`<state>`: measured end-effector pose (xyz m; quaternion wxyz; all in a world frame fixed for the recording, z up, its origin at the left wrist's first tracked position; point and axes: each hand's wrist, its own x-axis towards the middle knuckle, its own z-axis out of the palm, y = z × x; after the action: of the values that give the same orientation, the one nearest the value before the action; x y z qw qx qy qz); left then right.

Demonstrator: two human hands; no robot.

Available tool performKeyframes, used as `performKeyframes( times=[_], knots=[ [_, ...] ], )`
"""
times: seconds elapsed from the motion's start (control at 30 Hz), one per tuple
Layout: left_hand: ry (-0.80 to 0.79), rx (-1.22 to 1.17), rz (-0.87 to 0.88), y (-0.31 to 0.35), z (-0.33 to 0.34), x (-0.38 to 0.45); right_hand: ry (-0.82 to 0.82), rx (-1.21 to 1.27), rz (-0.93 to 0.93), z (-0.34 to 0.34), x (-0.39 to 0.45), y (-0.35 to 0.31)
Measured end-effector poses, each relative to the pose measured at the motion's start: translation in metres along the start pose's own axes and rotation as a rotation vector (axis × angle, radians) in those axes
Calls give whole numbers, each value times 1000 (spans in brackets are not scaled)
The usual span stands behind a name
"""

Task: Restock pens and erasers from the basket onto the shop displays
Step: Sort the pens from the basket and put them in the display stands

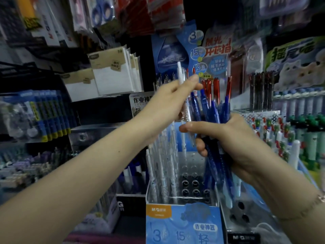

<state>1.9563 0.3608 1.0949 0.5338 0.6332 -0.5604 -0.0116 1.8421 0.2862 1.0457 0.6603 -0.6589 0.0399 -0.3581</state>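
A left hand (175, 95) pinches one white pen (181, 76) between closed fingers (193, 80) above a blue display box (182, 221); the right hand (233, 138) is wrapped tight around a bundle of blue pens (214, 117). Best lowered tip-first, upright, into one of the empty holes (194, 184) directly below.
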Motion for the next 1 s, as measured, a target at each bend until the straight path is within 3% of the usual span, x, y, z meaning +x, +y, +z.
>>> performKeyframes(
  times=[0.13,0.27,0.37,0.57,0.7,0.83,0.93,1.0],
  knots=[
    [65,65,65,-1,-12,13,115,-202,23,-11,13,2],
    [-41,453,127,-17,-15,17,171,-137,71,-24,20,6],
    [-172,558,101,-28,-14,18,218,-61,51,-33,23,6],
    [-276,623,79,-42,-11,19,216,-18,48,-34,23,18],
    [-323,835,139,-46,-10,20,195,17,67,-33,25,25],
    [-349,901,148,-44,-10,20,114,128,95,-29,22,26],
    [-141,625,189,-34,-10,14,-9,190,109,-26,14,26],
    [-141,295,109,-23,-10,7,-109,200,97,-24,8,26]
  ],
)
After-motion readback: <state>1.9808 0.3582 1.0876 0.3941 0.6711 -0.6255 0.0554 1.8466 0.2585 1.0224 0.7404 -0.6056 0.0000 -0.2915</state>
